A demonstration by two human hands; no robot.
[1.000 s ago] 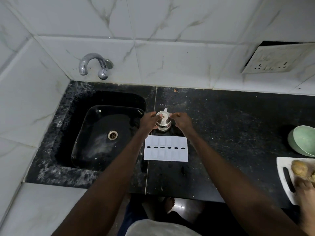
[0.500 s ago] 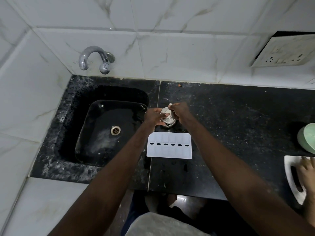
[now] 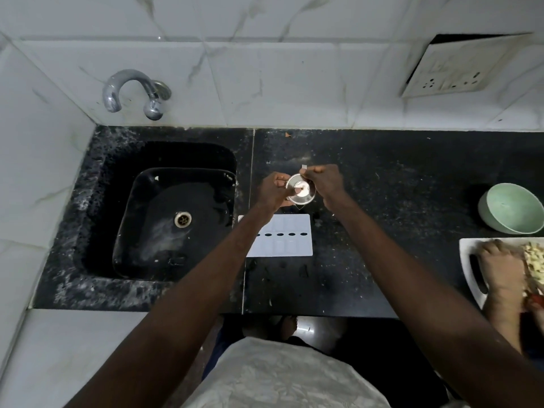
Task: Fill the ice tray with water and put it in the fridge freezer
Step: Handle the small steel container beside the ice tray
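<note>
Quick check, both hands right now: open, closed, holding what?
Left hand: closed on the side of the steel jug.
Right hand: closed on the jug's other side, at its rim.

black counter | on it: white ice tray, green bowl, white board

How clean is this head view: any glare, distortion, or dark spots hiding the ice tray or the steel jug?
Head view: wide-angle bending curves the counter edge and wall tiles; dim light, with the sink nearly black; bright glare on the steel jug's lid; the left forearm covers the ice tray's left end; the other person's hand at the right edge looks slightly blurred.
</note>
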